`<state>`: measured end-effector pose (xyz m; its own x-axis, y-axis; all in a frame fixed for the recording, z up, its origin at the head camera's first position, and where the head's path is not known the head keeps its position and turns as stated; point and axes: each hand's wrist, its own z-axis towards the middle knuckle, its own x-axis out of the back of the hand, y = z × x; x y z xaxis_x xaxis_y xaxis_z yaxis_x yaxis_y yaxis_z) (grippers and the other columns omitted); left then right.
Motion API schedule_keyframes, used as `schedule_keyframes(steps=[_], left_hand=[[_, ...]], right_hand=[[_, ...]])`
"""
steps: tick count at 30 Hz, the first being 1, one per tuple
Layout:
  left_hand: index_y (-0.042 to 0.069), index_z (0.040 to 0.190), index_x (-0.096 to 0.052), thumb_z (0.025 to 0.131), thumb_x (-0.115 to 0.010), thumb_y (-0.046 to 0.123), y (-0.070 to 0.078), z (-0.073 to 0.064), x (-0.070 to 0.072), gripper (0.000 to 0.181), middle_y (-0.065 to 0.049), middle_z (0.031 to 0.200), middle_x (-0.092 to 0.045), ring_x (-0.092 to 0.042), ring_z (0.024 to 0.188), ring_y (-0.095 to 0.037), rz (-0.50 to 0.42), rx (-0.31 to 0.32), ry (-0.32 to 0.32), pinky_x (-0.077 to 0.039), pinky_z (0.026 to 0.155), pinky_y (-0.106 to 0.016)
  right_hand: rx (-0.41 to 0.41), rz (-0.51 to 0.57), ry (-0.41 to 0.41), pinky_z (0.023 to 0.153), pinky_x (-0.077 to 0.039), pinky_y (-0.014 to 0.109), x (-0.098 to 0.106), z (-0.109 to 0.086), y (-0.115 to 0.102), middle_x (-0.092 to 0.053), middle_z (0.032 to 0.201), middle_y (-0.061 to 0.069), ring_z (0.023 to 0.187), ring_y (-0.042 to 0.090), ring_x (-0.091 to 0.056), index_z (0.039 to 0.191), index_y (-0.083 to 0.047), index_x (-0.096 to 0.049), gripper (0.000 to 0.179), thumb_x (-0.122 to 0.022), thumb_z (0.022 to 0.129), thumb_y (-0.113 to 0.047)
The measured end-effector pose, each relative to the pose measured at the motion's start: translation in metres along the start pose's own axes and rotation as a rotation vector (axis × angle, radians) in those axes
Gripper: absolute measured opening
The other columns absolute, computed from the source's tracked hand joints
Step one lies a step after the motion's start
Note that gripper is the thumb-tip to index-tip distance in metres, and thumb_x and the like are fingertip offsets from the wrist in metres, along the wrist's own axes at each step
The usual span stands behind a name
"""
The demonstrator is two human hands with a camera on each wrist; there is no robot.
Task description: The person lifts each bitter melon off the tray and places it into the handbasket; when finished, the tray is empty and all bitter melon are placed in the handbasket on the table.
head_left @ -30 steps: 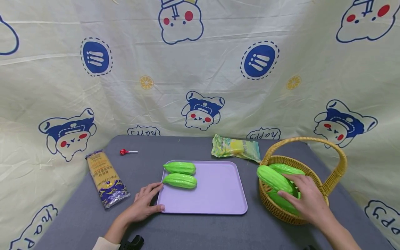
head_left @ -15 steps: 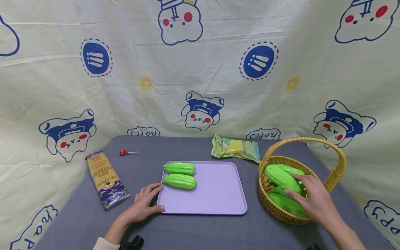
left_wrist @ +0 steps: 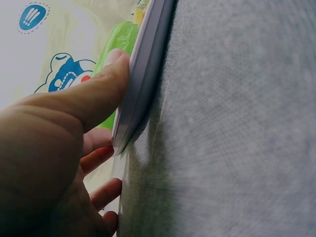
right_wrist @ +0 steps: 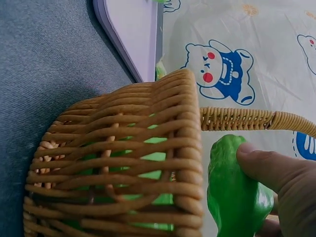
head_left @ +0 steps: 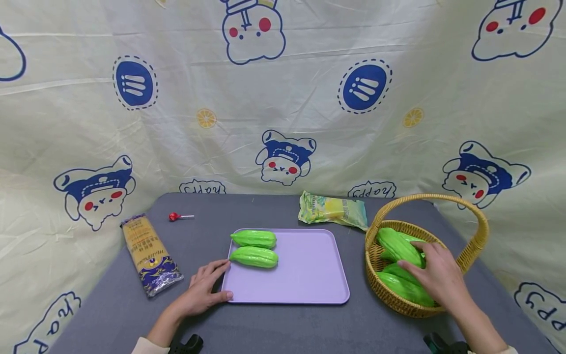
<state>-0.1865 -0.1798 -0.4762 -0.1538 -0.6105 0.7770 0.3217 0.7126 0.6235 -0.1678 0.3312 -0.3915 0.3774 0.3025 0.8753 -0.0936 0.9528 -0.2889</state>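
My right hand (head_left: 435, 270) grips a light green, ridged bitter melon (right_wrist: 234, 187) between thumb and fingers. In the right wrist view this bitter melon is beside the rim at the mouth of the wicker basket (right_wrist: 143, 148). Several more bitter melons (head_left: 404, 288) lie inside, partly hidden by the hand. On the left, my left hand (head_left: 207, 285) touches the lilac tray (head_left: 309, 275), thumb at the near corner and a fingertip on the left rim. Its other fingers are spread loosely beside the edge. Two bitter melons (head_left: 254, 256) lie side by side on the tray's left half.
A yellow and blue noodle packet (head_left: 150, 255) lies at the table's left, with a red lollipop (head_left: 174, 216) behind it. Beyond the tray is a green soft packet (head_left: 332, 209), close to the basket. The basket's tall handle (head_left: 442, 196) arches over its mouth.
The right hand and its bitter melon first moved right, away from the basket's left rim, then slightly back and farther from me. The left hand and tray stayed in place.
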Motion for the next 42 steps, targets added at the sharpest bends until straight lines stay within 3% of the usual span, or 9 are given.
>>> schedule_keyframes(steps=[26, 42], left_hand=[[0.008, 0.141, -0.043, 0.080, -0.070, 0.042, 0.000, -0.002, 0.000, 0.074, -0.009, 0.146, -0.038, -0.033, 0.126, -0.035, -0.001, -0.003, 0.004, -0.025, 0.093, -0.054], [0.009, 0.141, -0.043, 0.080, -0.070, 0.042, 0.000, 0.000, -0.001, 0.074, -0.007, 0.147, -0.037, -0.031, 0.128, -0.035, -0.008, 0.007, 0.001, -0.023, 0.096, -0.055]], right_hand=[[-0.133, 0.017, -0.070, 0.081, -0.038, 0.060, -0.030, 0.022, -0.003, -0.049, 0.111, 0.036, 0.099, 0.051, -0.046, 0.122, 0.013, -0.051, 0.067, -0.073, 0.079, -0.033], [-0.162, 0.018, -0.131, 0.070, -0.042, 0.055, -0.039, 0.027, -0.009, -0.046, 0.113, 0.034, 0.095, 0.048, -0.050, 0.123, 0.010, -0.049, 0.075, -0.072, 0.078, -0.046]])
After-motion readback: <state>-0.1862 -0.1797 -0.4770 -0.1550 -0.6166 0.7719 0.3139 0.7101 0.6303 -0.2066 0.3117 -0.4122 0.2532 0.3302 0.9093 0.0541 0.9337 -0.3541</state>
